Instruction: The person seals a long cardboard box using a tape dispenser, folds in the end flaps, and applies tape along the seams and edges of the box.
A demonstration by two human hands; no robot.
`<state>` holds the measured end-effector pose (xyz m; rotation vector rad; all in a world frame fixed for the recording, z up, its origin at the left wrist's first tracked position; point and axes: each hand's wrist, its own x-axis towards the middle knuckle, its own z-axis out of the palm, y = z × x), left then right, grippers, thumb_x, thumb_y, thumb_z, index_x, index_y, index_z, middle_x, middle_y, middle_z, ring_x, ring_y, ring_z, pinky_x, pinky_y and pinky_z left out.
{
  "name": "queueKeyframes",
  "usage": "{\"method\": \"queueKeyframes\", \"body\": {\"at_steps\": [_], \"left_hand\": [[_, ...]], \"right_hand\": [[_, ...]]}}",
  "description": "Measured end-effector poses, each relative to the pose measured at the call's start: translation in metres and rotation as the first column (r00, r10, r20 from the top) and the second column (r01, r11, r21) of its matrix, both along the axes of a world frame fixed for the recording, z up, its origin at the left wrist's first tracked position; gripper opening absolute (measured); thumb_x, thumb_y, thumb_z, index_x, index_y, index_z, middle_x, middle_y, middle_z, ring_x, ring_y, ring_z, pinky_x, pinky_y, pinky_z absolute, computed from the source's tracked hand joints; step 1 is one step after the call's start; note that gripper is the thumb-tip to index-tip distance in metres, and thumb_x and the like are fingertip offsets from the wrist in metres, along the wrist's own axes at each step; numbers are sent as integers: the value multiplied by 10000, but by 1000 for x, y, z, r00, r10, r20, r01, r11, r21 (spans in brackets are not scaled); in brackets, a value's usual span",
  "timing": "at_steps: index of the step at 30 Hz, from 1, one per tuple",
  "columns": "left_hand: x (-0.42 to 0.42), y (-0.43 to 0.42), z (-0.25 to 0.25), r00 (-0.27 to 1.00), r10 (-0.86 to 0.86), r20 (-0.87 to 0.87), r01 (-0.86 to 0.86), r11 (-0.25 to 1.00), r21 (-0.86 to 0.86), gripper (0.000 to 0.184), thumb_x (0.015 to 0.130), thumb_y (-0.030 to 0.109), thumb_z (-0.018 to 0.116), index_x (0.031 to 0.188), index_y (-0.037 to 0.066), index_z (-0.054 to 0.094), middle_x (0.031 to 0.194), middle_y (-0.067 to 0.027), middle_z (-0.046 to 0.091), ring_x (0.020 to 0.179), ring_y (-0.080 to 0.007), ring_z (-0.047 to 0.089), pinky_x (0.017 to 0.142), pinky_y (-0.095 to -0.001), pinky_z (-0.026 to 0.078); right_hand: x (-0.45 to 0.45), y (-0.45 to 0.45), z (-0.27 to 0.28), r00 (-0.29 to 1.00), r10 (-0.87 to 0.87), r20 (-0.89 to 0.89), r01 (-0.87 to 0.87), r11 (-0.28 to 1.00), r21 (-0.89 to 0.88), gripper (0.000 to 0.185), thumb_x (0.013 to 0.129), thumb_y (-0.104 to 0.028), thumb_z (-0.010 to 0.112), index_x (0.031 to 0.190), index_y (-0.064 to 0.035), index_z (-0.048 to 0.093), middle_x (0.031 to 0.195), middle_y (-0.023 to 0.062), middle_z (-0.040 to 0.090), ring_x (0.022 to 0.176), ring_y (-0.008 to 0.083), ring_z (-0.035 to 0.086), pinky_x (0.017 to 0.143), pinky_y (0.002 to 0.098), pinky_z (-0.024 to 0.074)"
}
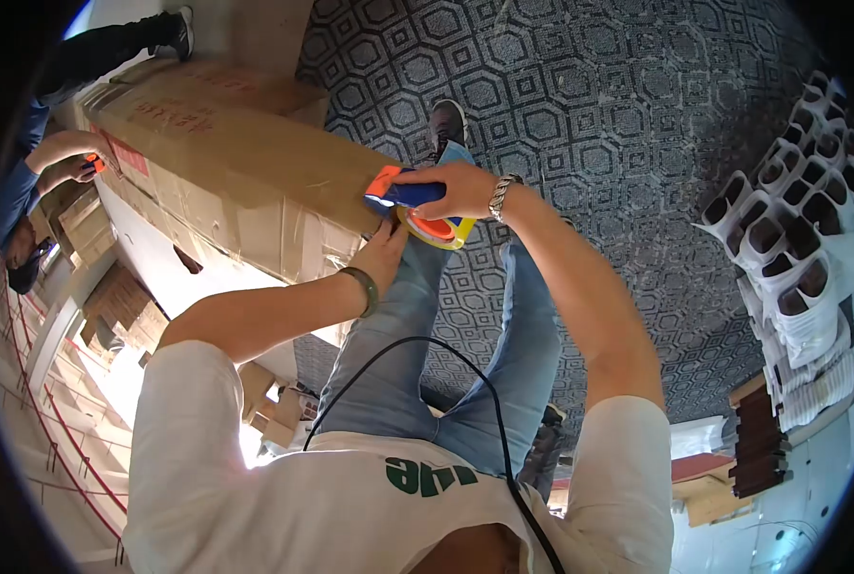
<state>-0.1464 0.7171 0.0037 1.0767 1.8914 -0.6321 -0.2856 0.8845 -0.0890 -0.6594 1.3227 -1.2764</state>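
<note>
My right hand (458, 189) is closed around a tape dispenser (416, 195), blue with an orange front end, held at the near right end of a long cardboard box (245, 158). A yellow-rimmed tape roll (434, 228) with an orange core sits in the dispenser. Just below, my left hand (383, 253) lies against the end of the box, close to the roll, its fingers partly extended. Part of those fingertips is hidden by the dispenser and roll. Strips of tape and creases show along the side of the box.
At the far left another person's hand (59, 153) is by the box, near an orange object (94, 163). Patterned carpet (599, 143) covers the floor. White-wrapped stacked items (790, 230) stand at right. A black cable (465, 354) crosses my body.
</note>
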Motion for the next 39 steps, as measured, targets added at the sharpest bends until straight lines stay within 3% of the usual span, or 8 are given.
{"method": "queueKeyframes", "body": {"at_steps": [4,10,15,25,30,34,37,39], "left_hand": [[2,-14,18,995,-70,70,59,988,145,366,876,183,450,1144,18,638,1304,-183,506,1237,-346,366,1049,-497,221],[-7,1,26,994,-87,72,79,992,100,359,872,183,458,1135,20,641,1276,-168,530,1227,-335,376,1026,-486,244],[-15,23,30,966,-81,244,102,992,-74,357,858,193,478,1119,18,647,1270,-165,535,1224,-333,379,997,-479,271],[-20,32,27,969,-2,246,45,985,-169,285,836,221,524,1016,76,691,1203,-135,570,1236,-319,372,996,-479,275],[-13,16,34,987,-115,116,113,993,18,247,829,208,535,968,92,704,1132,-127,603,1183,-306,411,975,-488,299],[-19,21,43,988,66,137,-86,986,141,234,825,194,540,966,94,698,1054,-116,637,1154,-302,439,962,-477,334],[-58,26,43,910,103,401,-58,991,-122,256,832,195,536,1019,89,674,972,-103,664,1171,-310,445,969,-454,359],[-91,13,25,723,660,203,-645,751,-143,356,832,214,514,1167,129,600,1031,-94,650,928,-312,592,927,-415,414]], "right_hand": [[14,19,11,989,57,135,-79,984,159,597,753,-386,670,1319,-244,543,946,29,682,670,134,584,610,220,458],[62,58,0,985,-10,174,-28,976,215,598,754,-364,686,1322,-247,541,964,31,679,665,113,568,588,223,435],[94,87,-19,921,-322,217,310,947,89,594,757,-314,694,1326,-240,539,920,23,675,614,87,538,546,222,411],[54,93,-18,948,-226,223,201,971,130,575,760,-258,675,1318,-212,548,848,-4,668,642,92,537,590,225,429],[102,89,-21,908,-268,321,243,963,117,580,773,-237,675,1334,-205,530,885,-13,659,673,102,541,634,218,437],[175,66,-32,750,-464,471,484,871,88,619,772,-197,694,1359,-213,498,970,4,661,728,118,555,686,231,453],[204,33,-21,702,-527,479,527,837,149,637,770,-173,693,1370,-223,485,975,-1,656,727,109,548,674,221,445],[219,21,-16,646,-595,479,567,794,221,657,767,-149,691,1382,-233,473,980,-5,651,727,100,540,662,211,438]]}}
